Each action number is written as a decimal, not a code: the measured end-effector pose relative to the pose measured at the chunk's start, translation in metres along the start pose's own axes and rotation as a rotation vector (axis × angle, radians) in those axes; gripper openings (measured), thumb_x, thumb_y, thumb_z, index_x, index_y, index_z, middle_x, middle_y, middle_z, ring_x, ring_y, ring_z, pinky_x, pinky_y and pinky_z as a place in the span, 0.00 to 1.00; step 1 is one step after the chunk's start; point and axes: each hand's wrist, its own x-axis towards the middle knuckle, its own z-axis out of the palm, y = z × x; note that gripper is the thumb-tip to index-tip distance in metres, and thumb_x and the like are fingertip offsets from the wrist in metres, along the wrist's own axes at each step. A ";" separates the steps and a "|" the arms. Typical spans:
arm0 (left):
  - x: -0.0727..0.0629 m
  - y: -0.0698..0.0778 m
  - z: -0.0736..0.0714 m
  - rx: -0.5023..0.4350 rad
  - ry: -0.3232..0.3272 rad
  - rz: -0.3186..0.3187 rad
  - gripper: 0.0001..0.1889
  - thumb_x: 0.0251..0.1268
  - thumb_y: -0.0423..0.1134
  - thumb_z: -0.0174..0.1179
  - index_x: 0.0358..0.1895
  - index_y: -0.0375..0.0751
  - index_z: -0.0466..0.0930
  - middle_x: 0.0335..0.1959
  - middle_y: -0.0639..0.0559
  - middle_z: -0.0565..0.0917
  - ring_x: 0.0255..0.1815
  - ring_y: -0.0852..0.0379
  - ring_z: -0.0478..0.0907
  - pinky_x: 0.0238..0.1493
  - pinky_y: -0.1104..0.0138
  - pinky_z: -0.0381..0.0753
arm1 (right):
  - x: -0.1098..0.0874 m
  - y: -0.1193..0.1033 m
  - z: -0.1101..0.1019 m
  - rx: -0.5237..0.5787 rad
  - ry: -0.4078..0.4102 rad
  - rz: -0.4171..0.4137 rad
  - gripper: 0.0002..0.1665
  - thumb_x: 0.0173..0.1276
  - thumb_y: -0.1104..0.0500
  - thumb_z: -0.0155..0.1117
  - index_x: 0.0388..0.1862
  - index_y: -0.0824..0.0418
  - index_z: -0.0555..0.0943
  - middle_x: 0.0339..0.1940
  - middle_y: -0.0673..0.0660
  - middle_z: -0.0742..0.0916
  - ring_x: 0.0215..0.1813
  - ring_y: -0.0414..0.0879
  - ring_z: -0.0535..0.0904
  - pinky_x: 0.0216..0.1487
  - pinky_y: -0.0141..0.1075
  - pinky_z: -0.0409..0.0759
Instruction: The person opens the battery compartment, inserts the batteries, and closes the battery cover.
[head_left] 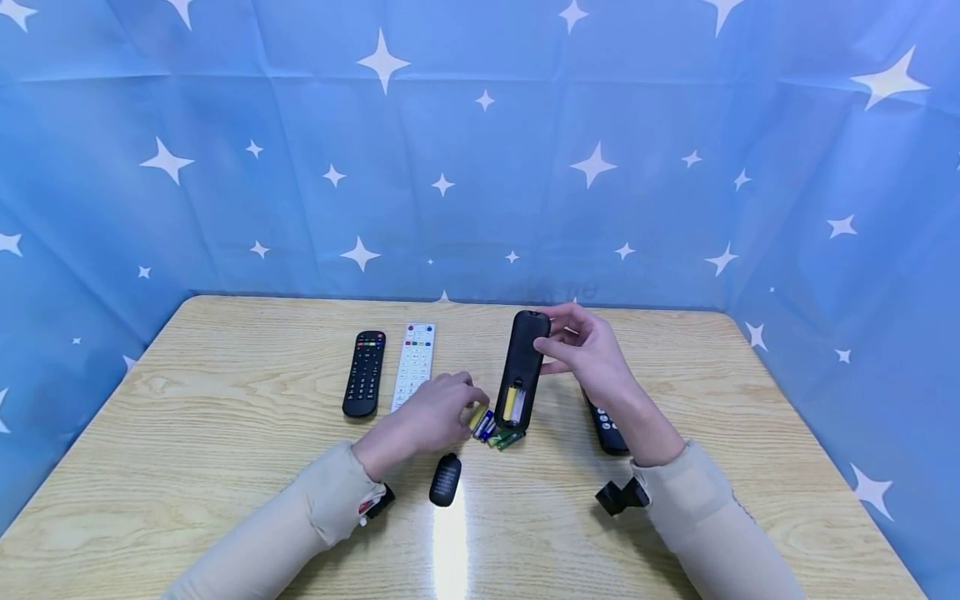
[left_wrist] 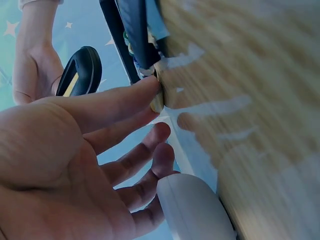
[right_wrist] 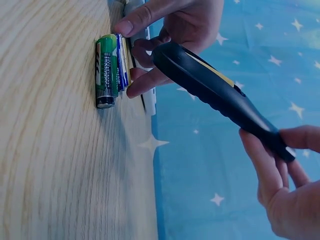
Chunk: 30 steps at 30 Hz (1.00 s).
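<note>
My right hand (head_left: 588, 354) holds a black remote control (head_left: 521, 358) at its upper end, thumb on the back and fingers beneath. Its back faces up, and the uncovered battery compartment shows a yellow battery (head_left: 510, 404) on one side and a bare slot beside it. My left hand (head_left: 442, 408) is down at the table, thumb and index finger pinching a yellow battery (left_wrist: 157, 102) at the end of a row. Beside it lie blue-and-white batteries (head_left: 484, 427) and green batteries (right_wrist: 106, 72). The black battery cover (head_left: 446, 480) lies nearer me.
On the left lie a black remote with coloured buttons (head_left: 364, 373) and a white remote (head_left: 414, 362), the latter partly behind my left hand. Another black remote (head_left: 606, 427) lies under my right forearm. A blue star-patterned curtain (head_left: 480, 167) stands behind the wooden table (head_left: 225, 467).
</note>
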 end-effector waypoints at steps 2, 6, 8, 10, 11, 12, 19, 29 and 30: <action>0.000 -0.001 0.000 0.005 0.007 0.004 0.25 0.53 0.29 0.75 0.58 0.40 0.85 0.44 0.49 0.79 0.43 0.50 0.74 0.44 0.57 0.76 | 0.000 0.000 0.000 -0.001 -0.001 0.001 0.26 0.67 0.76 0.65 0.64 0.71 0.75 0.45 0.63 0.78 0.43 0.51 0.82 0.38 0.51 0.88; -0.001 -0.001 0.000 0.026 0.022 0.022 0.20 0.55 0.30 0.73 0.53 0.37 0.85 0.39 0.50 0.79 0.41 0.50 0.75 0.43 0.57 0.77 | 0.000 0.000 0.000 -0.007 -0.002 0.004 0.26 0.68 0.76 0.65 0.64 0.71 0.74 0.45 0.63 0.77 0.44 0.51 0.82 0.38 0.51 0.88; -0.002 -0.001 0.000 0.032 0.035 0.031 0.18 0.54 0.30 0.73 0.50 0.36 0.85 0.37 0.50 0.79 0.40 0.50 0.76 0.41 0.56 0.78 | -0.001 0.000 0.000 -0.011 -0.003 0.004 0.26 0.68 0.76 0.65 0.64 0.71 0.74 0.45 0.63 0.77 0.44 0.52 0.82 0.38 0.50 0.89; -0.002 -0.001 -0.001 0.028 0.041 0.033 0.17 0.54 0.30 0.72 0.49 0.34 0.85 0.36 0.49 0.79 0.40 0.49 0.76 0.41 0.56 0.78 | -0.001 0.000 0.001 -0.012 -0.004 0.004 0.25 0.68 0.76 0.64 0.64 0.71 0.74 0.45 0.63 0.77 0.44 0.52 0.82 0.38 0.50 0.89; -0.002 -0.001 -0.001 0.022 0.042 0.029 0.17 0.53 0.30 0.72 0.48 0.34 0.85 0.36 0.48 0.79 0.40 0.49 0.76 0.41 0.56 0.79 | -0.001 0.000 0.001 -0.012 -0.005 0.004 0.26 0.68 0.76 0.64 0.64 0.71 0.74 0.45 0.63 0.77 0.44 0.51 0.82 0.38 0.50 0.89; -0.002 -0.001 -0.001 0.014 0.041 0.024 0.17 0.53 0.30 0.72 0.49 0.33 0.84 0.37 0.48 0.80 0.40 0.49 0.76 0.42 0.56 0.79 | -0.001 0.000 0.001 -0.011 -0.006 0.005 0.26 0.68 0.76 0.64 0.64 0.71 0.74 0.45 0.63 0.77 0.44 0.51 0.82 0.38 0.50 0.89; -0.004 -0.002 -0.003 -0.033 0.035 -0.020 0.22 0.54 0.32 0.71 0.54 0.30 0.82 0.43 0.43 0.83 0.44 0.48 0.79 0.48 0.55 0.81 | -0.001 -0.001 0.002 -0.002 -0.010 0.012 0.26 0.68 0.76 0.64 0.65 0.71 0.74 0.45 0.62 0.76 0.44 0.50 0.82 0.38 0.50 0.89; -0.012 0.004 -0.011 -0.082 0.075 -0.023 0.24 0.59 0.35 0.72 0.58 0.30 0.80 0.42 0.46 0.81 0.43 0.51 0.77 0.47 0.57 0.80 | 0.001 -0.001 0.002 0.000 -0.008 0.017 0.26 0.68 0.75 0.64 0.64 0.71 0.74 0.45 0.62 0.77 0.45 0.51 0.83 0.39 0.51 0.88; -0.014 0.005 -0.013 -0.083 0.084 -0.016 0.24 0.59 0.35 0.72 0.58 0.30 0.80 0.42 0.46 0.81 0.43 0.51 0.77 0.47 0.57 0.80 | 0.001 -0.001 0.002 0.000 -0.008 0.018 0.26 0.68 0.75 0.64 0.64 0.71 0.74 0.45 0.62 0.77 0.45 0.51 0.83 0.39 0.51 0.88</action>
